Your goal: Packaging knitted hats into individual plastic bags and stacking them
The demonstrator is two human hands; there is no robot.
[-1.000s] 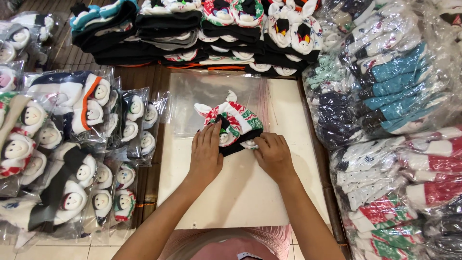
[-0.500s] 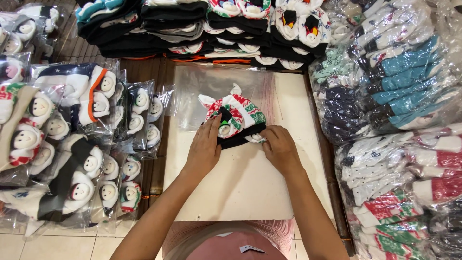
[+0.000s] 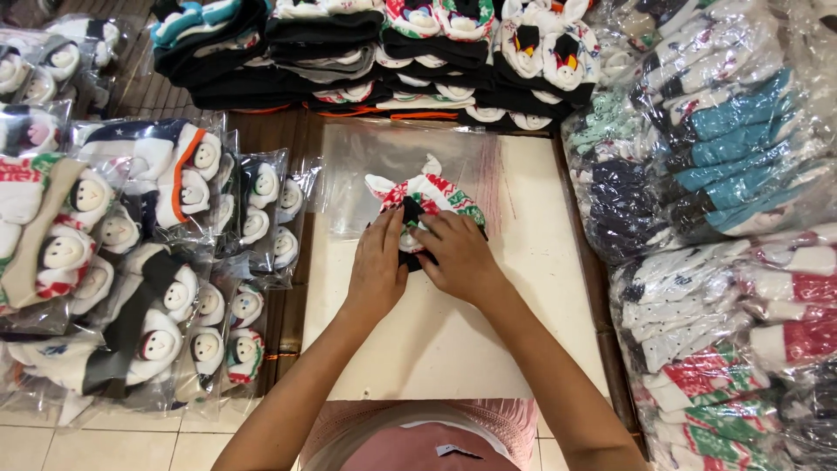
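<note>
The left hand (image 3: pixel 377 262) and the right hand (image 3: pixel 459 253) lie flat, side by side, pressing down on a small red, green and white sock bundle (image 3: pixel 425 205). No fingers curl around it. The bundle pokes out just past the fingertips, on a white board (image 3: pixel 453 340). A clear plastic bag (image 3: pixel 366 166) lies beyond the hands. Bagged snowman socks (image 3: pixel 174 262) sit off to the left of the left hand.

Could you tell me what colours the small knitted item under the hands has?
The knitted item is red, white and green patterned with a black part, as the head view shows.
</note>
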